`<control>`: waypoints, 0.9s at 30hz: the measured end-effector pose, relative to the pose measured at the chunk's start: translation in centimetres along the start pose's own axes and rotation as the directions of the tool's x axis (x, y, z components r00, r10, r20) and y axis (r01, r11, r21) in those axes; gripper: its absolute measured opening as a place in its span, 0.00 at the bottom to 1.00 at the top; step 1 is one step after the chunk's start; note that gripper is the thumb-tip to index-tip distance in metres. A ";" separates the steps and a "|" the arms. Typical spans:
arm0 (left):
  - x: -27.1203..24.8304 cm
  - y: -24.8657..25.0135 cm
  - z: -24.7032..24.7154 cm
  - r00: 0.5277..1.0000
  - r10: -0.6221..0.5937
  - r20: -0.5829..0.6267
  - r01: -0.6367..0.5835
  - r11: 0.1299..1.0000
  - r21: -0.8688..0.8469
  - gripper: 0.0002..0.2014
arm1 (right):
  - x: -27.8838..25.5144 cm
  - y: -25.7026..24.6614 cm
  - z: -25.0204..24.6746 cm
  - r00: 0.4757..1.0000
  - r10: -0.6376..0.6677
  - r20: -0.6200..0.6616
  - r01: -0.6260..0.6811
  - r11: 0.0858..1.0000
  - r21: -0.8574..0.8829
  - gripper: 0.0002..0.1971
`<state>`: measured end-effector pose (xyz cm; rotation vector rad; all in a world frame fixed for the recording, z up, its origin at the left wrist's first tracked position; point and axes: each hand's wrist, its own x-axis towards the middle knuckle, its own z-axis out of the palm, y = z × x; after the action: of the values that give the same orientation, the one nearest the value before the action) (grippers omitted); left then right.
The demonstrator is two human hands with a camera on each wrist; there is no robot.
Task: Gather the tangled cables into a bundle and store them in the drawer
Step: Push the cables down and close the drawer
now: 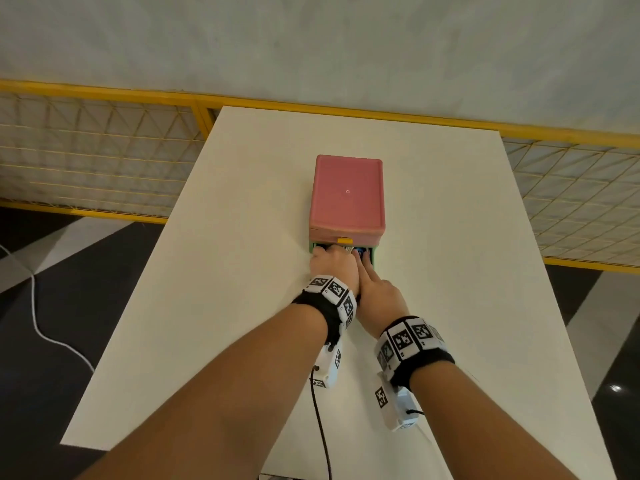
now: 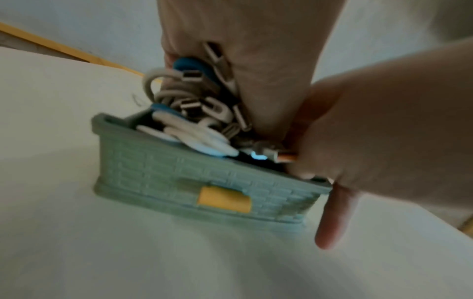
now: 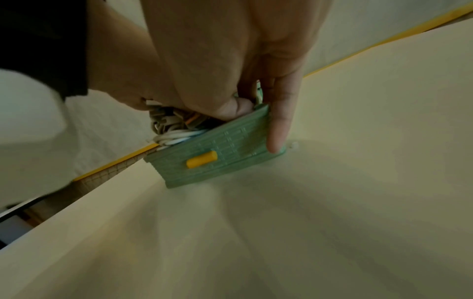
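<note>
From the head camera, a pink drawer box (image 1: 348, 194) is sitting mid-way along a white table (image 1: 221, 258), its green drawer (image 1: 374, 255) pulled out toward the person, and both hands are meeting over the opening: the left hand (image 1: 331, 266) is lying knuckles-up on the drawer with its fingers curling down inside, while the right hand (image 1: 379, 292) is reaching in beside it. From the left wrist, the left hand (image 2: 245, 60) is clenching the cable bundle (image 2: 194, 113) (white, grey and blue leads with metal plugs) and holding it at the drawer's (image 2: 158, 172) mouth, partly inside and partly heaped above the rim; the right hand (image 2: 384, 121) is curling into the drawer's corner, one finger pointing down outside. From the right wrist, the right hand (image 3: 230, 60) is tucking its fingers against the cables (image 3: 174, 129), its outer finger lying flat on the drawer (image 3: 225, 153) front near the yellow handle (image 3: 201, 159).
</note>
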<state>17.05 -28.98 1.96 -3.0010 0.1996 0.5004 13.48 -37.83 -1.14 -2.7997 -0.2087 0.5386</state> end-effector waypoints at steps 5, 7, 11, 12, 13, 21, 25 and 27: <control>0.0 -1.4 -0.7 0.996 0.005 0.092 0.016 0.974 -0.224 0.19 | 0.7 0.1 -0.5 0.998 0.032 0.052 -0.033 0.999 0.012 0.39; -0.2 -1.3 -0.1 0.998 -0.035 0.059 0.045 0.981 -0.187 0.23 | 0.6 0.2 -0.4 0.999 0.022 0.048 -0.022 1.000 0.009 0.40; -0.3 -0.3 0.5 0.997 -0.003 -0.076 -0.003 0.996 -0.085 0.16 | 0.0 0.6 0.3 1.000 -0.019 -0.013 0.019 1.000 0.009 0.39; -0.4 -0.2 0.6 0.996 -0.004 -0.091 -0.004 0.996 -0.086 0.15 | -0.1 0.6 0.4 0.999 -0.025 -0.024 0.025 1.000 0.015 0.39; -0.3 -0.2 0.8 0.995 -0.006 -0.103 -0.003 0.996 -0.084 0.15 | -0.2 0.6 0.4 0.999 -0.029 -0.030 0.029 0.999 0.013 0.39; 0.4 -2.0 1.3 0.995 0.049 0.092 -0.013 0.935 -0.353 0.37 | -0.2 0.5 0.7 0.999 -0.025 -0.024 0.024 0.999 -0.028 0.39; 0.5 -0.7 2.8 0.999 -0.052 0.002 0.050 0.948 -0.316 0.35 | -0.4 0.9 0.9 0.998 -0.051 -0.047 0.052 0.998 0.022 0.41; 0.3 -0.3 3.1 0.992 -0.121 -0.029 0.103 0.928 -0.359 0.30 | -0.7 1.1 1.0 0.996 -0.061 -0.064 0.063 0.998 0.029 0.41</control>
<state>16.44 -28.34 -1.01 -3.3556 -0.0707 0.4970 12.56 -38.73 -2.15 -2.7654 -0.2711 0.4350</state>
